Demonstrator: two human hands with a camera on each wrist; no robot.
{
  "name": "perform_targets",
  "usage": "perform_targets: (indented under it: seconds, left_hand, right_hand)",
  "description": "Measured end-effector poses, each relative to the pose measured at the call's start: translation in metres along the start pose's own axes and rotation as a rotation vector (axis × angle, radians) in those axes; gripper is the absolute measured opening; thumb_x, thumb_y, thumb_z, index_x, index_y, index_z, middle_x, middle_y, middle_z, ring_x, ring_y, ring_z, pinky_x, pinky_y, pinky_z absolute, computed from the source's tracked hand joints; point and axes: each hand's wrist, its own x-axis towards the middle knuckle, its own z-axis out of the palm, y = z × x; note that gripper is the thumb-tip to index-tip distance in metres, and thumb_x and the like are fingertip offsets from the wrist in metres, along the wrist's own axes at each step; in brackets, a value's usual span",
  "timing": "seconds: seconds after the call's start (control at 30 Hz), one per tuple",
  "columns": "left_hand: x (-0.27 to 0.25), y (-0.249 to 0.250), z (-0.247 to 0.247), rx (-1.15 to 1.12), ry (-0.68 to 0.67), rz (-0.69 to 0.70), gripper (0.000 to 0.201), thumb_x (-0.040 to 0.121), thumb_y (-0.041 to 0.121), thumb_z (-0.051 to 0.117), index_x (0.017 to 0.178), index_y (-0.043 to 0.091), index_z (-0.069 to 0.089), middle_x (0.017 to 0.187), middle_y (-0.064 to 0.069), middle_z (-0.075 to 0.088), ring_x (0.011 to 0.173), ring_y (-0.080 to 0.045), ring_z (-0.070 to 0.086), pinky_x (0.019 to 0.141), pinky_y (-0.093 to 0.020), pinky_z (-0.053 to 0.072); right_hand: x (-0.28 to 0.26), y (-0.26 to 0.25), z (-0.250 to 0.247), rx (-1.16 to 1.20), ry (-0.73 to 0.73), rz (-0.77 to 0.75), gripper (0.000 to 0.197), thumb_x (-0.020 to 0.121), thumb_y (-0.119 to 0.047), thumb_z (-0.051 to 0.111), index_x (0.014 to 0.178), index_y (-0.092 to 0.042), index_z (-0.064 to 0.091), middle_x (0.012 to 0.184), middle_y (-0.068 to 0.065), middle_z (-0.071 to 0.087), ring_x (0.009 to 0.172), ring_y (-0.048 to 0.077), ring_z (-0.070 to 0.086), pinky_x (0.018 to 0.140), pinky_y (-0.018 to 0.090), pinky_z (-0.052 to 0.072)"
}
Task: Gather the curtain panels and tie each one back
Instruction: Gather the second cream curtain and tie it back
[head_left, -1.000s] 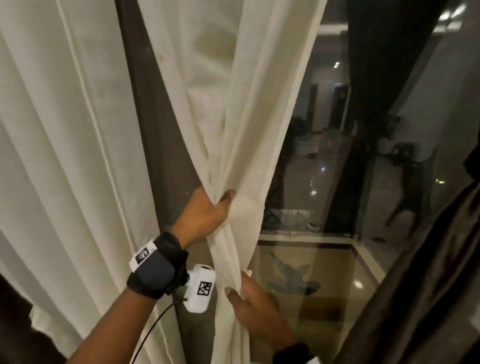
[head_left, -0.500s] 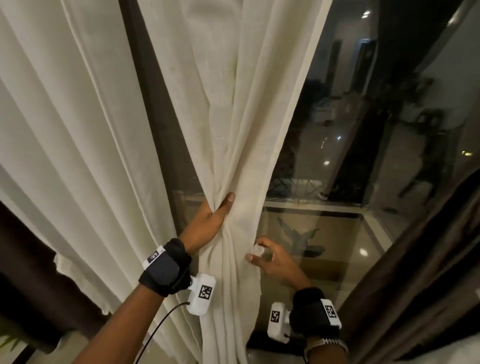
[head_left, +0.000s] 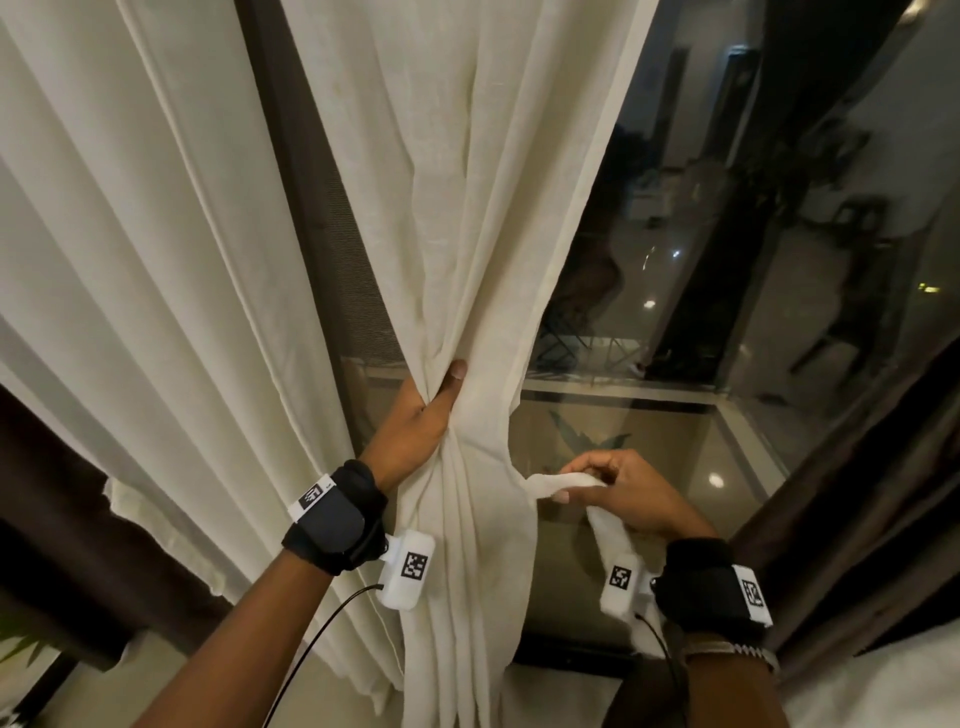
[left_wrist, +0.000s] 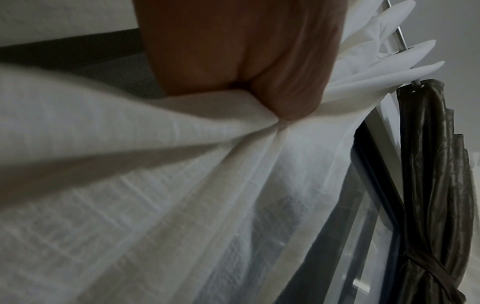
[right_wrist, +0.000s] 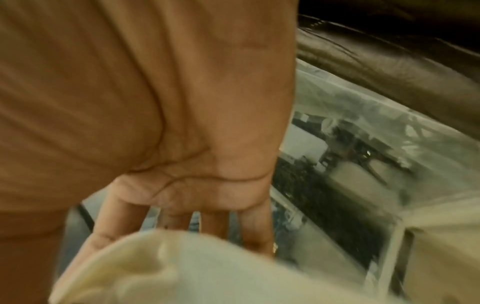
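Note:
A cream sheer curtain panel hangs before the dark window and is bunched at its waist. My left hand grips that bunch, thumb up over the folds; the left wrist view shows the thumb pressed into the gathered cloth. A white fabric tie-back strip runs out from behind the bunch to the right. My right hand holds this strip, fingers curled round it, with the loose end hanging down past the wrist. The strip lies across the fingers in the blurred right wrist view.
A second cream panel hangs at the left, with a dark brown drape below it. Another dark drape runs down the right side; it is tied back in the left wrist view. The window glass reflects a room.
My right hand has drawn the white tie strip out to the right of the bunch and now holds it. The left hand keeps its grip on the gathered panel.

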Motion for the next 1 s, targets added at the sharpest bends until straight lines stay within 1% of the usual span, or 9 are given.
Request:
perform_targets:
  seconds: [0.13, 0.27, 0.37, 0.47, 0.53, 0.63, 0.77, 0.9, 1.0]
  left_hand:
    - [-0.006, -0.004, 0.003, -0.024, -0.02, -0.005, 0.021, 0.11, 0.034, 0.049, 0.118, 0.054, 0.052, 0.118, 0.024, 0.069, 0.109, 0.008, 0.067, 0.107, -0.025, 0.052]
    - [-0.02, -0.022, 0.004, -0.03, -0.098, -0.052, 0.023, 0.101, 0.036, 0.059, 0.119, 0.05, 0.055, 0.105, 0.038, 0.075, 0.104, 0.015, 0.07, 0.095, -0.016, 0.056]
    - [-0.031, -0.043, 0.001, 0.056, -0.204, -0.111, 0.047, 0.091, 0.029, 0.077, 0.125, 0.049, 0.053, 0.112, 0.041, 0.072, 0.11, 0.017, 0.067, 0.095, -0.01, 0.054]
    - [-0.039, -0.063, -0.002, 0.065, -0.182, -0.169, 0.047, 0.093, 0.026, 0.08, 0.129, 0.048, 0.058, 0.125, 0.029, 0.074, 0.119, 0.009, 0.067, 0.105, -0.015, 0.052]
    - [-0.041, -0.07, -0.006, 0.013, -0.134, -0.201, 0.037, 0.097, 0.028, 0.075, 0.128, 0.046, 0.063, 0.13, 0.023, 0.074, 0.124, 0.003, 0.068, 0.108, -0.02, 0.049]
    - [-0.043, -0.077, -0.011, -0.071, -0.085, -0.242, 0.032, 0.101, 0.03, 0.069, 0.13, 0.043, 0.064, 0.13, 0.021, 0.075, 0.124, 0.001, 0.068, 0.108, -0.021, 0.049]
    - [-0.043, -0.082, -0.011, -0.147, -0.039, -0.244, 0.032, 0.105, 0.027, 0.064, 0.134, 0.039, 0.062, 0.13, 0.018, 0.075, 0.12, 0.003, 0.069, 0.095, -0.011, 0.053]
    - [-0.037, -0.088, -0.009, -0.162, -0.014, -0.226, 0.029, 0.107, 0.024, 0.06, 0.13, 0.04, 0.061, 0.119, 0.026, 0.077, 0.111, 0.01, 0.071, 0.085, -0.005, 0.053]
    - [-0.031, -0.094, -0.009, -0.098, -0.043, -0.193, 0.027, 0.106, 0.027, 0.063, 0.124, 0.048, 0.061, 0.116, 0.03, 0.076, 0.11, 0.014, 0.069, 0.086, -0.004, 0.052]
  right_hand:
    - [0.03, -0.014, 0.002, -0.242, 0.31, -0.042, 0.015, 0.086, -0.021, 0.084, 0.085, -0.03, 0.073, 0.097, -0.01, 0.063, 0.093, 0.012, 0.06, 0.08, 0.026, 0.048]
    - [0.053, -0.035, 0.031, -0.112, 0.515, -0.108, 0.028, 0.089, -0.009, 0.076, 0.082, -0.035, 0.068, 0.09, -0.012, 0.059, 0.084, 0.011, 0.055, 0.072, 0.027, 0.045]
    - [0.059, -0.054, 0.053, 0.032, 0.412, -0.154, 0.02, 0.099, -0.007, 0.067, 0.086, -0.022, 0.07, 0.085, -0.006, 0.072, 0.081, 0.014, 0.067, 0.072, 0.03, 0.054]
    - [0.062, -0.055, 0.075, 0.204, 0.37, -0.122, 0.024, 0.105, -0.004, 0.059, 0.128, 0.0, 0.065, 0.122, 0.018, 0.072, 0.114, 0.035, 0.068, 0.102, 0.053, 0.055]
    - [0.064, -0.055, 0.082, 0.331, 0.321, -0.076, 0.034, 0.107, 0.001, 0.054, 0.14, 0.0, 0.057, 0.127, 0.013, 0.067, 0.115, 0.025, 0.065, 0.109, 0.051, 0.052]
    - [0.067, -0.055, 0.092, 0.351, 0.154, -0.104, 0.036, 0.102, -0.001, 0.066, 0.137, -0.005, 0.058, 0.121, 0.001, 0.064, 0.107, 0.009, 0.062, 0.096, 0.024, 0.057]
    - [0.068, -0.034, 0.115, 0.618, 0.008, 0.038, 0.049, 0.095, -0.029, 0.078, 0.139, -0.013, 0.064, 0.134, 0.01, 0.074, 0.128, 0.032, 0.068, 0.109, 0.051, 0.056]
    - [0.058, -0.029, 0.119, 0.995, -0.089, 0.155, 0.041, 0.11, -0.032, 0.053, 0.142, -0.009, 0.065, 0.134, 0.013, 0.075, 0.123, 0.028, 0.073, 0.113, 0.049, 0.051]
    - [0.056, -0.026, 0.116, 1.06, -0.092, 0.164, 0.044, 0.107, -0.032, 0.057, 0.143, -0.007, 0.064, 0.138, 0.018, 0.071, 0.13, 0.033, 0.068, 0.114, 0.05, 0.051]
